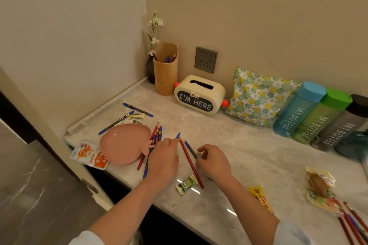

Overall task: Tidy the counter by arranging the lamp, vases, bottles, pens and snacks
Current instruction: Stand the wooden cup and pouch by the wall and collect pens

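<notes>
The left hand (165, 157) lies palm down on the pale marble counter (249, 145), fingers fairly straight over a loose bunch of red pencils and blue pens (157, 135) just beside the pink strawberry-shaped plastic plate (123, 143). Its fingertips touch the upper end of a long red pencil (192, 165) and it grips nothing that shows. The right hand (214, 162) has its fingers curled, pinching the lower end of a dark blue pen (189, 147) that lies on the counter alongside the long red pencil.

A small green snack packet (186, 184) sits near that pencil's lower end, between the forearms. An orange snack packet (89, 155) touches the plate's near-left rim. Two more blue pens (137, 109) lie behind the plate.

In the corner a tan cylindrical pen holder (165, 73) has a few pens in it, with a dark vase of white blossoms (150, 69) just behind. Along the back wall stand a cream tissue box lettered "I'M HERE" (199, 95), a floral cushion (256, 97), and a blue bottle (296, 109), a green bottle (318, 117) and a grey bottle (342, 125) side by side, touching
</notes>
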